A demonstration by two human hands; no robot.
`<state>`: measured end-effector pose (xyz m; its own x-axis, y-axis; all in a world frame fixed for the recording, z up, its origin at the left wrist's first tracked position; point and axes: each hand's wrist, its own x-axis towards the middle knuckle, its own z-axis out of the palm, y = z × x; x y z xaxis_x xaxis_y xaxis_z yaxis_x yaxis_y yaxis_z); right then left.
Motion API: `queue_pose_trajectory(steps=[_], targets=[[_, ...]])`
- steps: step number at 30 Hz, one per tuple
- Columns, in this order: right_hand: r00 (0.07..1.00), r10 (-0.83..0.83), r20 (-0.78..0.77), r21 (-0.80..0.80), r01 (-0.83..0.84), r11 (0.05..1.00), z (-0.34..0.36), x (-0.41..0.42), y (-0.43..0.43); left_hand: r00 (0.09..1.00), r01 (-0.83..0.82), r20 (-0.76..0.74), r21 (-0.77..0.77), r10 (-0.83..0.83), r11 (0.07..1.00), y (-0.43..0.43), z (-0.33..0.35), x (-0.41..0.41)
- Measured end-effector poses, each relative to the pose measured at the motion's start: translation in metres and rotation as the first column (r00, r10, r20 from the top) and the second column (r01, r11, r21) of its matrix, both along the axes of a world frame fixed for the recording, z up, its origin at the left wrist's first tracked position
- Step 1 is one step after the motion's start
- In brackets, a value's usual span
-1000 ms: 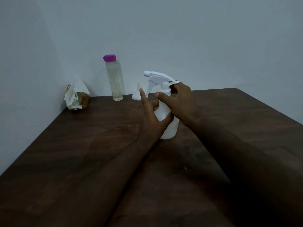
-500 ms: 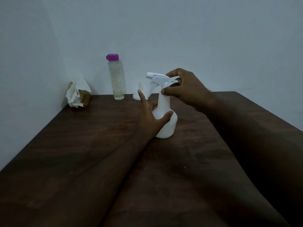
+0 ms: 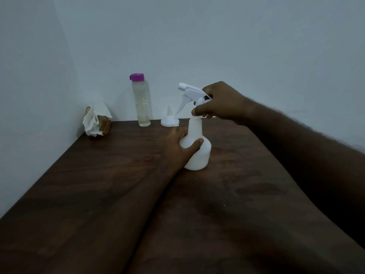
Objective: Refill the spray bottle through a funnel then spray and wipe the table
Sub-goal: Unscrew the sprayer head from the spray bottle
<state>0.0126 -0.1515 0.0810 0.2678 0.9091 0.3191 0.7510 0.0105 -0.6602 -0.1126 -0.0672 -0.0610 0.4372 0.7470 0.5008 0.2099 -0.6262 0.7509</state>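
Note:
A white spray bottle stands upright near the middle of the dark wooden table. My left hand wraps around its lower body. My right hand grips the white trigger head at the bottle's neck; whether the head is loose from the neck is hidden by my fingers. Behind the bottle, by the wall, a small white funnel lies mouth down with its spout pointing up. To its left stands a tall clear bottle with a purple cap, holding pale liquid.
A crumpled white paper towel lies over a small brown woven holder in the back left corner. Pale walls close off the table's left and far sides. The table's right edge runs under my right forearm.
My right hand has climbed from the bottle's neck up onto the trigger head. My left hand slid lower on the bottle's body. The camera has moved a little.

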Motion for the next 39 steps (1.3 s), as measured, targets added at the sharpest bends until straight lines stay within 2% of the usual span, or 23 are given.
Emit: queue_pose_trajectory(steps=[6,12,18,24,28,30,33,37,39], targets=[[0.959,-0.004,-0.285,0.133,0.044,0.990,0.007,0.023,-0.013,0.999,0.033,-0.031,-0.004,-0.033,0.999,0.006,0.000,-0.005],[0.842,0.002,-0.540,0.187,0.118,0.975,-0.012,0.030,-0.023,0.999,0.052,0.013,-0.007,-0.052,0.999,0.008,-0.001,-0.004],[0.799,0.010,-0.601,0.291,0.207,0.934,-0.011,0.033,-0.020,0.998,0.057,0.039,-0.004,-0.056,0.998,0.005,-0.001,-0.002],[0.798,0.078,-0.597,0.361,0.181,0.915,0.009,0.033,-0.016,0.999,0.041,0.027,0.014,-0.042,0.999,0.005,-0.003,-0.002],[0.756,0.094,-0.648,0.348,0.184,0.919,0.022,0.035,-0.013,0.999,0.040,0.030,0.011,-0.040,0.999,0.005,-0.004,-0.002],[0.732,0.140,-0.667,0.338,0.130,0.932,0.026,0.036,-0.014,0.999,0.034,0.033,0.013,-0.035,0.999,0.005,-0.004,-0.002],[0.806,0.183,-0.562,0.334,0.019,0.942,0.031,0.043,-0.021,0.999,0.033,0.029,0.022,-0.034,0.999,0.004,-0.005,-0.002],[0.969,0.133,-0.208,0.221,-0.086,0.971,0.032,0.059,-0.045,0.999,0.029,0.040,0.023,-0.030,0.999,0.004,-0.004,-0.004],[0.996,0.080,-0.050,0.152,-0.071,0.986,0.027,0.067,-0.061,0.998,0.033,0.059,0.022,-0.034,0.999,0.004,-0.004,-0.005]])
